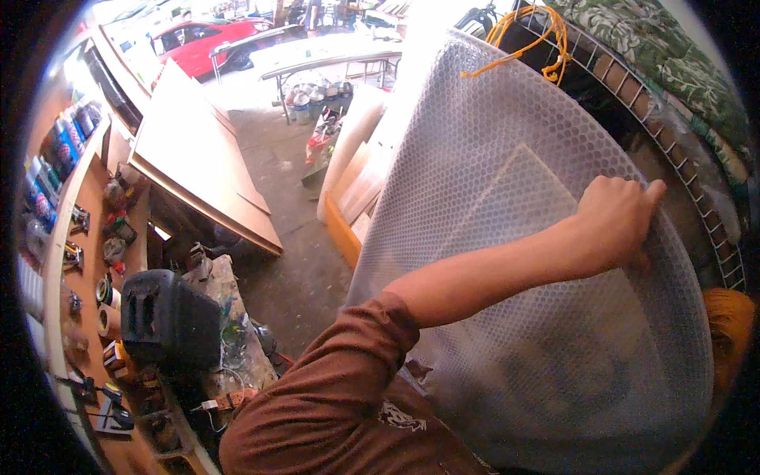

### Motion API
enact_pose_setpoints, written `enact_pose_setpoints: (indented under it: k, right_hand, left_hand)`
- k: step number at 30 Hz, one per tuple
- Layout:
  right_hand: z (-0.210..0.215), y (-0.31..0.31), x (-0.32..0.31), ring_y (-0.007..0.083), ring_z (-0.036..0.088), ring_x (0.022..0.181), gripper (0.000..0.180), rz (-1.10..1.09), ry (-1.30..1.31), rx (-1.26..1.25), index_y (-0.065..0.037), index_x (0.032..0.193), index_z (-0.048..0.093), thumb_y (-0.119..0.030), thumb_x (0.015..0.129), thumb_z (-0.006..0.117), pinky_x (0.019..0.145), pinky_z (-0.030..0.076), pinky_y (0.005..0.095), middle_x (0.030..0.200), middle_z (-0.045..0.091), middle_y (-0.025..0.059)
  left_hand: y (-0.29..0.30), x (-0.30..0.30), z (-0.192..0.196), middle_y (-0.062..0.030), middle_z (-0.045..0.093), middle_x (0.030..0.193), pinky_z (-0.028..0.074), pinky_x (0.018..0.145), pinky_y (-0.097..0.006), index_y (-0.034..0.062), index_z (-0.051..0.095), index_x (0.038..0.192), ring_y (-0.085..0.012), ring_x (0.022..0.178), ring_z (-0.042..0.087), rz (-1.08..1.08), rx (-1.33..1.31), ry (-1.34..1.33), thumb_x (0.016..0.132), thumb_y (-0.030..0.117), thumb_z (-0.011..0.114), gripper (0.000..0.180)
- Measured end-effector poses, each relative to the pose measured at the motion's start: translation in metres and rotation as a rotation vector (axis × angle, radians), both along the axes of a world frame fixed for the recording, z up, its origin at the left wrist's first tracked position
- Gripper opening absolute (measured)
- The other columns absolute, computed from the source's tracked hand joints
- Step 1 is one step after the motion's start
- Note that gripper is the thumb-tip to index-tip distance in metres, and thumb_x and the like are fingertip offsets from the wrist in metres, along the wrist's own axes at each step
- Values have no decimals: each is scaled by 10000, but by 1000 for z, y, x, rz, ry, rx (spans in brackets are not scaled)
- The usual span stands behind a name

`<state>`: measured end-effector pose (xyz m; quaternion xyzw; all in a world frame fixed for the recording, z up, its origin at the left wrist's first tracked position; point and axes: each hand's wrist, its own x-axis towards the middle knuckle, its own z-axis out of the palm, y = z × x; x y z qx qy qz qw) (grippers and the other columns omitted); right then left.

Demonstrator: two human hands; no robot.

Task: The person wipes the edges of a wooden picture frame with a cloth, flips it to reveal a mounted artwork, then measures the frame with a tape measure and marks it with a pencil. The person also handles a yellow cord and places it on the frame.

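A large sheet of clear bubble wrap fills the right half of the view, its curved edge running down the right. Under the plastic shows the faint outline of a pale rectangular panel. My left arm, in a brown sleeve, reaches across from the lower left. At the sheet's right edge, my left hand is closed on the bubble wrap; the fingertips are mostly hidden. My right hand is out of sight. A loose bundle of orange cord lies at the sheet's top corner.
Wooden boards lean at left above a cluttered bench with a black case-like box. Shelves hold spray cans and tools. A wire rack borders the right. Farther off are a metal-edged table and a red car.
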<state>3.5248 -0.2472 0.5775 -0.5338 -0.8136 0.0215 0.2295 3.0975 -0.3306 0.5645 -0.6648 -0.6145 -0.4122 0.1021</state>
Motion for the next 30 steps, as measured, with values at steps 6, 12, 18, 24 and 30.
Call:
enact_pose_setpoints:
  k: [6, 12, 18, 24, 30]
  right_hand:
    - [-31, -33, -21, 264, 576, 1032, 412, 42, 85, -85, -18, 1144, 585, -156, 757, 619, 907, 451, 375, 1125, 616, 135]
    - [-76, -53, -52, 257, 584, 1017, 411, 152, 169, -193, -12, 1139, 585, -148, 752, 624, 897, 458, 370, 1113, 621, 134]
    - [-127, -72, -101, 250, 591, 1003, 410, 261, 243, -349, -7, 1134, 584, -140, 748, 628, 888, 464, 365, 1102, 625, 133]
    - [-176, -98, -181, 243, 599, 988, 409, 292, 311, -539, -1, 1129, 584, -133, 744, 633, 878, 471, 361, 1090, 630, 131]
    - [-231, -117, -302, 235, 607, 973, 408, 381, 364, -801, 4, 1124, 584, -125, 740, 637, 868, 477, 356, 1079, 635, 130]
  left_hand:
    - [0, 0, -3, -138, 659, 834, 508, 662, -399, 22, 482, 1201, -306, 793, 657, 5, 39, 5, 529, 434, 841, 866]
    - [48, -6, -8, -145, 659, 880, 510, 687, -410, 55, 512, 1158, -315, 830, 654, 67, 47, 75, 717, 282, 715, 536]
    - [154, -4, -20, -106, 643, 1020, 479, 766, -362, 66, 511, 1197, -252, 972, 627, 155, 35, 98, 659, 338, 764, 654]
    - [144, 3, -20, -117, 640, 1016, 477, 749, -391, 53, 513, 1172, -270, 950, 625, -10, 40, 157, 776, 249, 641, 460]
    - [139, -29, -51, -159, 644, 880, 493, 698, -432, -20, 444, 1239, -328, 865, 636, -300, 167, -59, 629, 327, 787, 782]
